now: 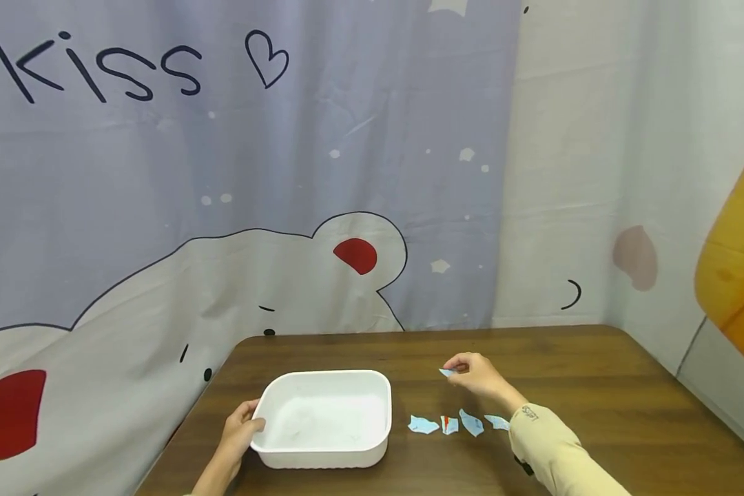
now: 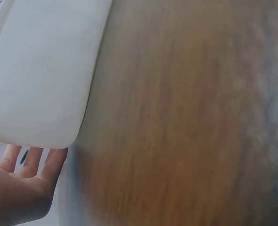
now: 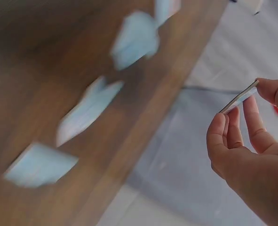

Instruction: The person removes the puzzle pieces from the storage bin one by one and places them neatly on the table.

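Observation:
My left hand (image 1: 238, 432) grips the left end of a white plastic basin (image 1: 322, 457), thumb over the rim and fingers against the outer wall. In the left wrist view, fingers of the left hand (image 2: 23, 183) bend up against the basin's end (image 2: 40, 80). Above the table, my right hand (image 1: 480, 375) pinches a small light-blue flat piece (image 1: 448, 373). The right wrist view shows this piece (image 3: 240, 100) edge-on between thumb and fingertips. Several similar jagged pieces lie in a row below the right hand: one (image 1: 424, 424) nearest the basin, one with a red mark (image 1: 449, 425), others (image 1: 471, 422) further right.
The brown wooden table (image 1: 626, 413) carries the basin and the pieces. A printed curtain (image 1: 359, 138) hangs along the table's far edge and continues down its right side. The basin's inside shows only its white floor.

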A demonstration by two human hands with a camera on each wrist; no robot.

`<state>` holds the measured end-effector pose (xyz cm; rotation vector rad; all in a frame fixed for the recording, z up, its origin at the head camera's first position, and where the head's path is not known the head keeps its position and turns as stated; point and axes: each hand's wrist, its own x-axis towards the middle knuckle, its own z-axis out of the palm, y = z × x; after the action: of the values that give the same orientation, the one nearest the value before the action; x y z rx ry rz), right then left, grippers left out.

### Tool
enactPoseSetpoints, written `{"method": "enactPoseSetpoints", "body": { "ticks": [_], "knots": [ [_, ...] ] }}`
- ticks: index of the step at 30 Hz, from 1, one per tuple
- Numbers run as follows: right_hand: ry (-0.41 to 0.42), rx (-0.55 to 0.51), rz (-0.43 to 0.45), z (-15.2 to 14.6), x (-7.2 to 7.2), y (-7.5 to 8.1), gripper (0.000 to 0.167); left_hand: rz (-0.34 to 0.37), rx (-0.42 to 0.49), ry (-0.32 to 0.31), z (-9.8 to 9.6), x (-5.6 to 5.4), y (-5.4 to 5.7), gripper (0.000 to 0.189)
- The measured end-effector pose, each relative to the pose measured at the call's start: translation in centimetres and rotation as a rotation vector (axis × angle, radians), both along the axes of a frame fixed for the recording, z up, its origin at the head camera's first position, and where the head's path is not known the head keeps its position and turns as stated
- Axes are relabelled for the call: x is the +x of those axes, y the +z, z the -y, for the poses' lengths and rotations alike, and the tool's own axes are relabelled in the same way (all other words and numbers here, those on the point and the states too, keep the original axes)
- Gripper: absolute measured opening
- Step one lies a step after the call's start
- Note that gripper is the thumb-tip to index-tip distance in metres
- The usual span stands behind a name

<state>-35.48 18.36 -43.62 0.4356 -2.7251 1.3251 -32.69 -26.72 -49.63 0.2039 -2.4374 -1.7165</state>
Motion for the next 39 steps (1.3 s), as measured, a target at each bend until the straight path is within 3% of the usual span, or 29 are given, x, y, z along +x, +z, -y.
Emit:
{"method": "enactPoseSetpoints", "body": {
  "ticks": [3,7,17,23,31,39],
  "knots": [
    [-0.046,0.005,0.034,-2.7,0.6,-0.6,0.026,-0.006,0.001,0.001,0.0,-0.1,0.0,0.054],
    [-0.043,0.033,0.048,-6.3,1.7,-1.1,0.028,-0.012,0.000,-0.004,0.0,-0.1,-0.1,0.054],
    [0.045,0.099,0.071,-11.7,3.7,-1.9,0.028,-0.006,-0.007,0.000,0.1,-0.1,0.0,0.054],
    [0.080,0.081,0.102,-13.6,4.7,-2.8,0.029,-0.004,-0.004,-0.001,0.0,-0.1,-0.1,0.053],
    [0.042,0.111,0.135,-14.3,5.4,-3.8,0.030,0.008,-0.002,0.006,0.2,0.1,-0.2,0.054],
    [0.001,0.090,0.118,-14.6,5.6,-5.1,0.028,0.001,0.006,-0.007,0.1,-0.5,-0.4,0.054]
  ]
}}
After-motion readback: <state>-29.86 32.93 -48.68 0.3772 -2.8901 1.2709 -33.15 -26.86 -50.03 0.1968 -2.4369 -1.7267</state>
